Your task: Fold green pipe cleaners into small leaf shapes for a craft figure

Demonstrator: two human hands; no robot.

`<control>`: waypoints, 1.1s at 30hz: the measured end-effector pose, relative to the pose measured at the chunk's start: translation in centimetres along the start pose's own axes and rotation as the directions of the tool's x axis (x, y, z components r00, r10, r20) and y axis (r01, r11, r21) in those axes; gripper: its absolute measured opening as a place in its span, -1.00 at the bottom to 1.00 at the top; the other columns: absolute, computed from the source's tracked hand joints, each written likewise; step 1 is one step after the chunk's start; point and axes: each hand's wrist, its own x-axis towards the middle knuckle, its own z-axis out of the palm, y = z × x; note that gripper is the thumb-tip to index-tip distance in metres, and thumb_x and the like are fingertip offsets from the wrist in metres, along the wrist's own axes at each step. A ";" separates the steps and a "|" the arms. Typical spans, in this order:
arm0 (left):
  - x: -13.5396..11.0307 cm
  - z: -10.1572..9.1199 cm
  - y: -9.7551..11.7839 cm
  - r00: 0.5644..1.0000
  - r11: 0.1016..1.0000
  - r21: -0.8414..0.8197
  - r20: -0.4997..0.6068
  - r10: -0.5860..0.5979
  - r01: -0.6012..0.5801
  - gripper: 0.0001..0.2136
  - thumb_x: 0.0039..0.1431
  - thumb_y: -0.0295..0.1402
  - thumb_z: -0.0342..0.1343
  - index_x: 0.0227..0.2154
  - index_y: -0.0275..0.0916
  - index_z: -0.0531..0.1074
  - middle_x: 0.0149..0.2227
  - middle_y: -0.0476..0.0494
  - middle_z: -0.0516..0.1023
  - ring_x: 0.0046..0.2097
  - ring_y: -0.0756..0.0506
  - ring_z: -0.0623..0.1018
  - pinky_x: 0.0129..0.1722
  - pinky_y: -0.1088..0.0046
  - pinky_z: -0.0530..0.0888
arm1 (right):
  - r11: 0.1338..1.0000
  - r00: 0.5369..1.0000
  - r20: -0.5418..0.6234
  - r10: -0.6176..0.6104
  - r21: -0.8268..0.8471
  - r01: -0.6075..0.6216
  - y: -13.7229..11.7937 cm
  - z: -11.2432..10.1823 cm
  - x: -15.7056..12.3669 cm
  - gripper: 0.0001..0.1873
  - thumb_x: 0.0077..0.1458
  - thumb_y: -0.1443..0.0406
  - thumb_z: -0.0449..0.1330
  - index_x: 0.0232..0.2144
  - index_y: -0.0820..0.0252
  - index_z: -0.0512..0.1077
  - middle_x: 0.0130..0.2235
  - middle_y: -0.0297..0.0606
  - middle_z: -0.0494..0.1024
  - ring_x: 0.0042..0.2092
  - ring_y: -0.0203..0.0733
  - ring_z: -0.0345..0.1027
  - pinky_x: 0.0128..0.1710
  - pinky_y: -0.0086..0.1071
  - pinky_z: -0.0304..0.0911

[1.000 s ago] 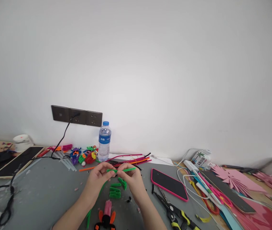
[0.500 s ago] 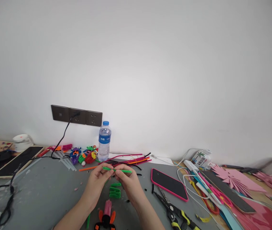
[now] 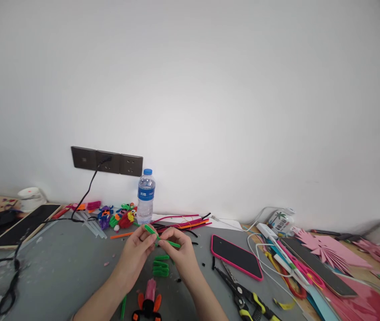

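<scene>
Both my hands meet above the grey table (image 3: 66, 267) and pinch one green pipe cleaner (image 3: 150, 230). My left hand (image 3: 138, 250) grips its left part, which sticks up and to the left. My right hand (image 3: 180, 252) pinches the right part, whose end points right. Just below my hands lie several short folded green pieces (image 3: 161, 267). Nearer to me stands a small figure (image 3: 149, 303) made of pink, orange and black pipe cleaners.
A water bottle (image 3: 145, 196) stands by the wall with a wall socket strip (image 3: 107, 161) behind it. Loose pipe cleaners (image 3: 183, 223) lie beyond my hands. A pink-cased phone (image 3: 235, 257) and pliers (image 3: 245, 295) lie right; cables, scissors and pink paper farther right. A tablet (image 3: 26, 224) lies left.
The green pipe cleaner was held level; now its left end tilts up and the two hands have drawn closer together, bending it.
</scene>
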 end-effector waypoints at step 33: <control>0.2 -0.9 1.8 0.903 0.770 0.632 0.279 -0.328 0.084 -0.73 -0.14 -0.18 0.31 -0.56 -0.27 0.42 -0.64 0.13 0.20 -0.53 0.03 0.19 -0.51 0.53 0.11 | 0.972 0.955 0.269 0.126 0.159 -0.173 -1.0 -1.9 -0.1 -0.81 -0.08 0.30 0.36 -0.41 0.18 0.42 -0.42 -0.39 0.40 -0.39 -0.32 0.25 -0.40 -0.46 0.12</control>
